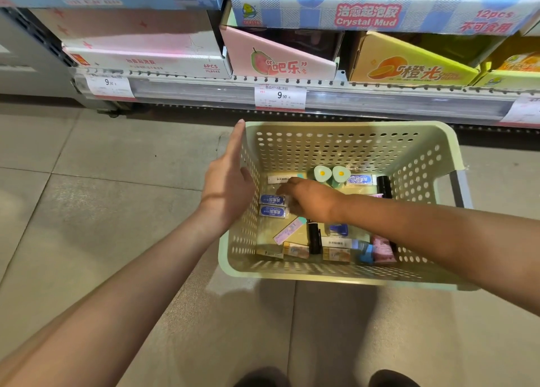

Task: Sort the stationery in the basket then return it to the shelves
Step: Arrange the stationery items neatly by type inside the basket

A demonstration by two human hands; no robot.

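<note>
A pale green perforated basket (344,136) stands on the floor before the shelf. Inside lie two blue erasers (272,206), two green egg-topped items (331,174), a black pen (314,239), a pink packet (383,249) and several small boxes. My left hand (230,179) rests flat against the basket's left wall, fingers straight and holding nothing. My right hand (309,201) reaches down inside, fingertips at the upper blue eraser; whether they grip it is hidden.
The bottom shelf (292,94) runs across the top with price tags and display boxes: pink guava box (277,56), yellow mango box (409,65), Crystal Mud box (368,14). Tiled floor lies left of the basket. My shoes show at the bottom edge.
</note>
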